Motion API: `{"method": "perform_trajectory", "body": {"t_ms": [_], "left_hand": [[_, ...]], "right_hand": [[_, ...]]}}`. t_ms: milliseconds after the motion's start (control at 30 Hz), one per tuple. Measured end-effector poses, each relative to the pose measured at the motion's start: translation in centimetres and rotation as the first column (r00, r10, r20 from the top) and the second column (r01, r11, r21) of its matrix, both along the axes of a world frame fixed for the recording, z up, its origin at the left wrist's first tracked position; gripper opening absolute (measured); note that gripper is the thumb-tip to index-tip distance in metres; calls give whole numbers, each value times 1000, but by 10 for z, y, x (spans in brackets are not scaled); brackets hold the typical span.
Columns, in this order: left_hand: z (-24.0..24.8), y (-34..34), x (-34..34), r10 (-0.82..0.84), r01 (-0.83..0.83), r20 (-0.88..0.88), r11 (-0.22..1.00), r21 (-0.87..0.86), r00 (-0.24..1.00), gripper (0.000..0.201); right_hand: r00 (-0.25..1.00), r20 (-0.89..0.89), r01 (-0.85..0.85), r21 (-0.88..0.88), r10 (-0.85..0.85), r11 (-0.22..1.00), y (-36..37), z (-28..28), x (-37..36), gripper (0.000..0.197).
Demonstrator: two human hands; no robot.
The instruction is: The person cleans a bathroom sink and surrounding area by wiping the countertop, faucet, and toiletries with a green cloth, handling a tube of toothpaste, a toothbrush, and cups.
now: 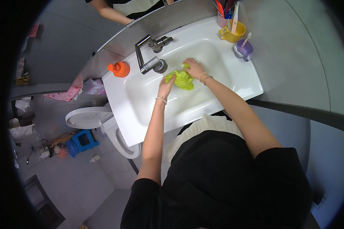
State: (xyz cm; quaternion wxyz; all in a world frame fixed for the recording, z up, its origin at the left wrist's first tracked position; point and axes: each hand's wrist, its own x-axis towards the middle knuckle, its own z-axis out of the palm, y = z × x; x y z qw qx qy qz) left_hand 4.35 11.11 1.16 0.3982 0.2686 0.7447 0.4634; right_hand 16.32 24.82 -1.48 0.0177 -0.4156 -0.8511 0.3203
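A wet, bright yellow-green cloth point(184, 81) lies bunched up in the basin of the white sink point(141, 110). My left hand point(165, 87) grips its left edge, thumb and fingers closed around a fold just below the faucet head. On the far right side of the cloth, my right hand point(195, 70) is curled over another bit of it, with some fingertips hidden. The grey metal faucet point(144, 57) reaches over the basin, its round head point(160, 66) close to my left hand. Water shows around the cloth.
An orange bottle point(119, 69) stands on the sink's left rim. At the right corner are a yellow cup point(233, 32), a purple cup point(243, 49) and a pink holder point(223, 20) with brushes. A toilet point(122, 141) and a blue stool point(83, 142) are at left.
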Motion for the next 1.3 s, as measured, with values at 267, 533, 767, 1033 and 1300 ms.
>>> {"method": "perform_trajectory", "body": {"t_ms": [267,533,767,1033,1300], "left_hand": [[41,4,-13,-37,61,-215,993,104,976,28],[75,-17,-20,-76,62,-403,997,-48,912,30],[102,-49,-51,-420,220,-654,903,-369,629,31],[62,-42,-45,-152,179,-146,965,192,978,18],[56,-38,-54,377,-376,22,926,-43,926,59]], "right_hand": [[782,-230,-609,-85,579,789,-2,43,-21,53],[637,21,-750,246,770,614,16,44,-21,37],[780,-479,-502,-95,402,860,40,10,-2,27],[764,-601,-507,-335,234,794,2,39,-3,30],[791,-600,-442,-425,119,790,22,-12,6,34]]}}
